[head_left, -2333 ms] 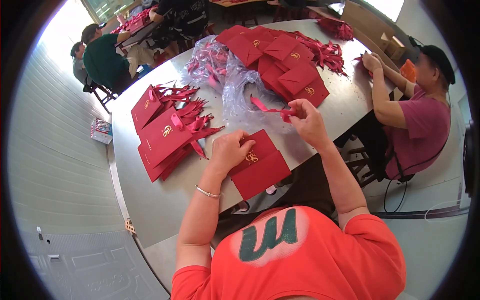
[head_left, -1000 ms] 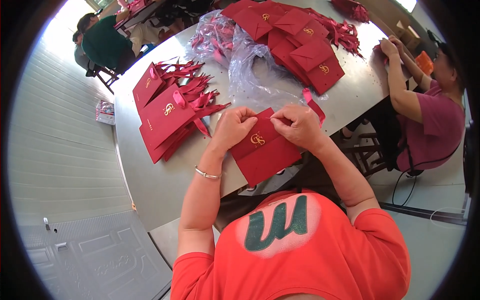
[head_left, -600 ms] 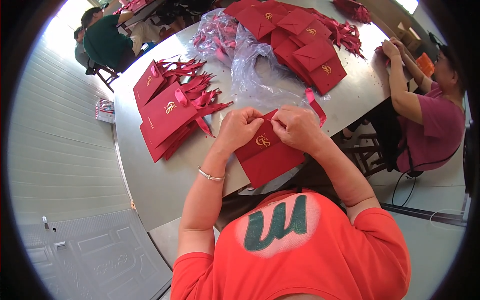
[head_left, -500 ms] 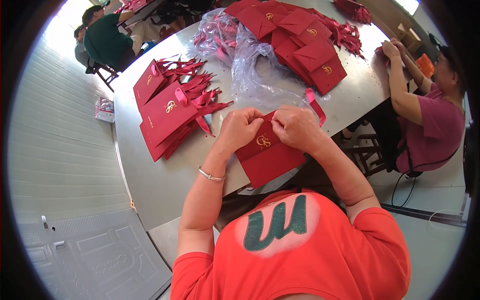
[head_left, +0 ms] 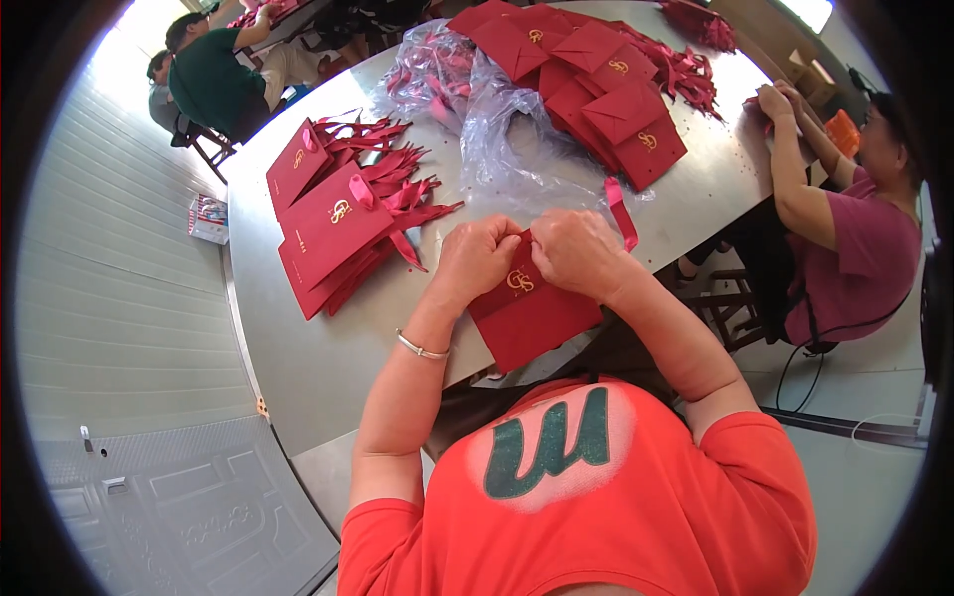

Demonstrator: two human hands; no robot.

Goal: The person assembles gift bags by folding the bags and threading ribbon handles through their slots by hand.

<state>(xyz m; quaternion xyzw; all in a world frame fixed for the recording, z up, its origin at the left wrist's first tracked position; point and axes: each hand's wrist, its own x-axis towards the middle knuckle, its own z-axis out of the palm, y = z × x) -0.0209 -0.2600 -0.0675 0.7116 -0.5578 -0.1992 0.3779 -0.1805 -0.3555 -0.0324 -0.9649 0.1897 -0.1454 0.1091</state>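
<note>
With my left hand point(head_left: 479, 260) I am pinching the upper edge of a red paper bag point(head_left: 527, 320), which is lying in front of me and jutting over the near edge of the tabletop point(head_left: 363, 363). My right hand point(head_left: 576, 253) is curling tightly at that same edge, just beside the left, its fingertips too hidden to tell what they are gripping, while a pinkish-red ribbon point(head_left: 622, 215) is showing beyond it and a pile of finished-looking red bags point(head_left: 338, 228) is lying to my left.
</note>
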